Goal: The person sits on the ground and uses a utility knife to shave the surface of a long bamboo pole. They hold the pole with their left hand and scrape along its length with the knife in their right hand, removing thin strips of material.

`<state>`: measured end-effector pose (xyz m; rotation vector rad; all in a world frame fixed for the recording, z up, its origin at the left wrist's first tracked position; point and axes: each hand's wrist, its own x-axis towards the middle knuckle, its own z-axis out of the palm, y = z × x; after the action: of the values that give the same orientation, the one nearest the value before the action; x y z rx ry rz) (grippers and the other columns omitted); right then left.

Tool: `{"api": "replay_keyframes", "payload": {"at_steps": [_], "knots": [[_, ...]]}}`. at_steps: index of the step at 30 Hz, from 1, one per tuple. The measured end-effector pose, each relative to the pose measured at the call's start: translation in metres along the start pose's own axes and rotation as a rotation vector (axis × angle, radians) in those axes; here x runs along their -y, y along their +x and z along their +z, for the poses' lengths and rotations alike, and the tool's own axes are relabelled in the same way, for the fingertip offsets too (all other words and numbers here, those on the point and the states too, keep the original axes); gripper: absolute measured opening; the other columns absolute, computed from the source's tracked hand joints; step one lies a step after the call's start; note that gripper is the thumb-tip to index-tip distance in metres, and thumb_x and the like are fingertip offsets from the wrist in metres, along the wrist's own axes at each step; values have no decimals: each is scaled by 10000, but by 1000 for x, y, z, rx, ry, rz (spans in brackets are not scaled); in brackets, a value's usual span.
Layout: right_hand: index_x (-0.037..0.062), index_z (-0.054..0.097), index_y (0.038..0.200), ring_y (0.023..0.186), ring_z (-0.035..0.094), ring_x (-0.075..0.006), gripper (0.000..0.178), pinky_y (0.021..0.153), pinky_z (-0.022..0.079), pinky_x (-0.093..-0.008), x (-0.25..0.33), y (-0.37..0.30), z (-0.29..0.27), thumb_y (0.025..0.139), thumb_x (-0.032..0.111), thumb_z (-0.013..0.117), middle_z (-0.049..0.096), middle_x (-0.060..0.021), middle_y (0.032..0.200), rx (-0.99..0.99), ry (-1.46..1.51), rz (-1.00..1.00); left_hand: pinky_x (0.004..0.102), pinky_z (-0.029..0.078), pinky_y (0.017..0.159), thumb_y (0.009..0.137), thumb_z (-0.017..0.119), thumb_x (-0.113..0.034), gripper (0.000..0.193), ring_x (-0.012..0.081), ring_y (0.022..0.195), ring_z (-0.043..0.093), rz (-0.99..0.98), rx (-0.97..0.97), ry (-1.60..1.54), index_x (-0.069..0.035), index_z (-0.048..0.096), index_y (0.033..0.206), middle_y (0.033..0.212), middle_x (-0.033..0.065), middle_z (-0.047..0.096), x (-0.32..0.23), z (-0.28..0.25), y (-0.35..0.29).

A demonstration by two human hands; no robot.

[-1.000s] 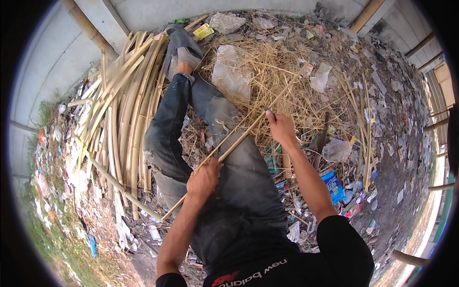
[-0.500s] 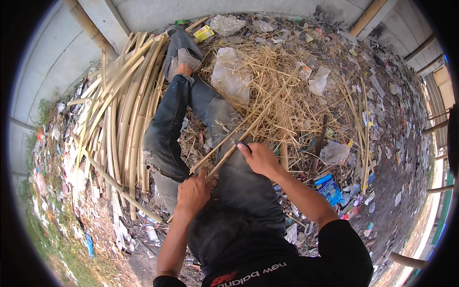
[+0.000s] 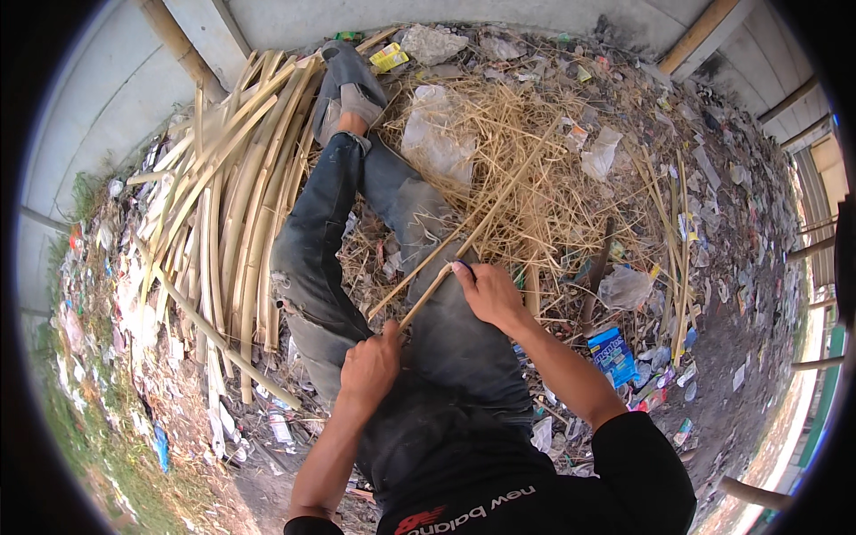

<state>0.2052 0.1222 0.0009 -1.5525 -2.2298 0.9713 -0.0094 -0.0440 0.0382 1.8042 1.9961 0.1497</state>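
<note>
A long, thin bamboo strip (image 3: 424, 298) lies slantwise over my legs, running away to the far right over a heap of shavings. My left hand (image 3: 369, 367) is closed around its near end. Further along, my right hand (image 3: 490, 296) is closed, its thumb pressing on the strip. A small dark, bluish thing shows at that thumb; most of it is hidden by the hand, so I cannot tell its kind. Beside the held strip, a second thin strip (image 3: 403, 283) rests across my thigh, its near end just beyond my left hand.
Many split bamboo lengths (image 3: 234, 223) are piled to the left of my legs, one slanting toward me. Pale shavings (image 3: 526, 178) cover the ground ahead. Several thin strips (image 3: 676, 241) lie at the right, near a blue packet (image 3: 613, 355) and scattered litter. A grey wall (image 3: 428, 16) stands behind.
My left hand has turned and shifted slightly right along the near end. A strip end that stuck out behind it no longer shows. My right hand stays almost in place.
</note>
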Motion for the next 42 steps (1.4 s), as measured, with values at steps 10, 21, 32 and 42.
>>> {"api": "replay_keyframes", "payload": {"at_steps": [10, 21, 32, 42], "knots": [[-39, 705, 807, 808, 656, -518, 630, 772, 496, -567, 18, -14, -8, 1073, 495, 500, 659, -295, 750, 175, 94, -61, 617, 556, 697, 1052, 571, -271, 311, 503, 764, 710, -81, 44, -100, -54, 522, 1269, 792, 266, 715, -10, 11, 20], [-45, 668, 806, 652, 617, -462, 633, 652, 465, -548, -43, 21, -34, 1093, 490, 493, 603, -245, 648, -77, 51, 33, 565, 595, 688, 961, 549, -114, 538, 451, 770, 738, -69, -40, 15, -168, 510, 1495, 938, 254, 722, -7, 4, -7], [-50, 677, 817, 676, 627, -489, 624, 663, 472, -555, -61, 34, -41, 1107, 463, 473, 615, -268, 653, -85, -15, 144, 567, 586, 704, 997, 492, -100, 517, 450, 760, 729, -122, -20, 16, -189, 527, 1505, 929, 255, 707, 5, 0, -20], [-59, 625, 726, 584, 587, -407, 711, 621, 453, -521, -60, 40, -36, 1091, 534, 479, 560, -223, 593, -48, 118, 87, 584, 561, 767, 998, 526, -124, 531, 478, 813, 711, -177, 21, 5, -209, 535, 1522, 923, 279, 701, 14, 1, -32]]}}
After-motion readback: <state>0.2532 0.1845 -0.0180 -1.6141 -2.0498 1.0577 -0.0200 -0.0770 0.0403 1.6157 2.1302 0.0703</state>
